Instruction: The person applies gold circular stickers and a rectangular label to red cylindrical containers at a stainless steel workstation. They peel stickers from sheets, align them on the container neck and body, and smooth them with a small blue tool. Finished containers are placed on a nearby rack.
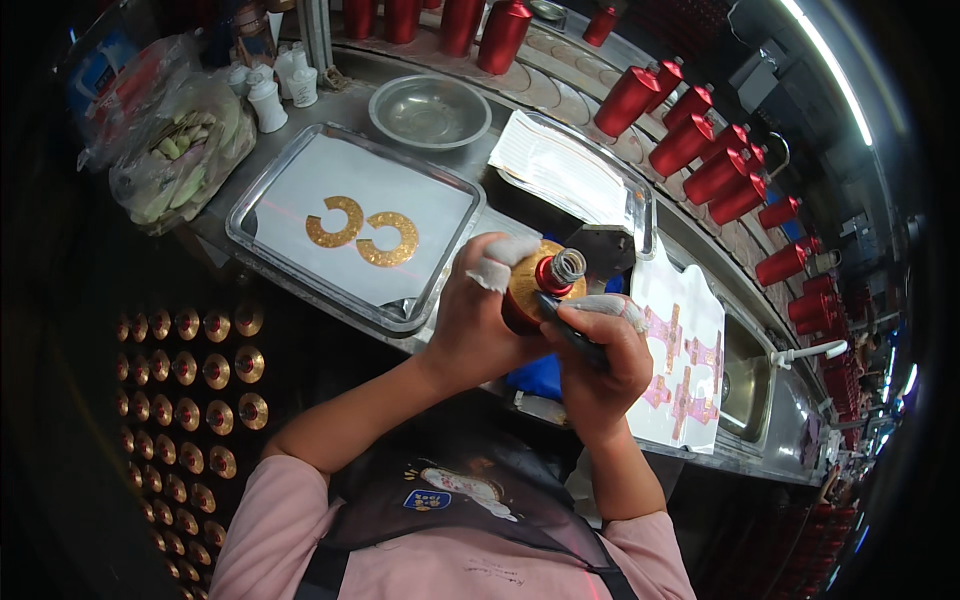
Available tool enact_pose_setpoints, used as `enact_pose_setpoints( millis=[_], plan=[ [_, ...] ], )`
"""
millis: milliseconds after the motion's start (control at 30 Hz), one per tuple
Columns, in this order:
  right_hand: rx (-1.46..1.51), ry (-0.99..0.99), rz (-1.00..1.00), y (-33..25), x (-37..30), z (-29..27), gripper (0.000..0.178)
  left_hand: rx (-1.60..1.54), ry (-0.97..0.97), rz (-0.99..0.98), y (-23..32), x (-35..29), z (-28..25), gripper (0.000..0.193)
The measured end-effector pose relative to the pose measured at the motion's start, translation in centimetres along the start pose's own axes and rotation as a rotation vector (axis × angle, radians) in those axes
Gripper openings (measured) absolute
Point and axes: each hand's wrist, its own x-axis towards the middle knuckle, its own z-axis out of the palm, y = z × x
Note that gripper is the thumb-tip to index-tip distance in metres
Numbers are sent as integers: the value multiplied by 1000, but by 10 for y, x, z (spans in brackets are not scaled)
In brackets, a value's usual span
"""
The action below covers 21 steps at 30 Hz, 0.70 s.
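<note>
My left hand (470,320), its thumb and a finger wrapped in pale tape, is closed around a red bottle with a gold shoulder (522,290) and a clear threaded neck. A dark, slim tool (582,340) is gripped in my right hand (612,362), which also has tape on its thumb. The tool's tip touches the gold shoulder beside the neck; its exact kind is hidden by my fingers. To the left, two gold C-shaped decals (388,240) lie on white paper in a metal tray (262,180).
A metal bowl (430,112) stands behind the tray. At the far left are a plastic bag (190,160) and small white bottles (267,103). Red bottles (690,145) line a curved conveyor. A sheet with pink decals (650,300) lies right, beside a sink (748,385). Gold-topped bottles (217,371) stand lower left.
</note>
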Motion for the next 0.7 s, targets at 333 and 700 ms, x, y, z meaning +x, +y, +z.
enact_pose_setpoints(
  millis=[333, 700],
  plan=[
    [33, 34, -9, 0, -2, -1, 30, -319, -70, -185, 0, -2, 2, 70],
    [-10, -49, -203, -12, -10, 13, 38, -146, 64, -8, -7, -17, 19, 83]
  ],
)
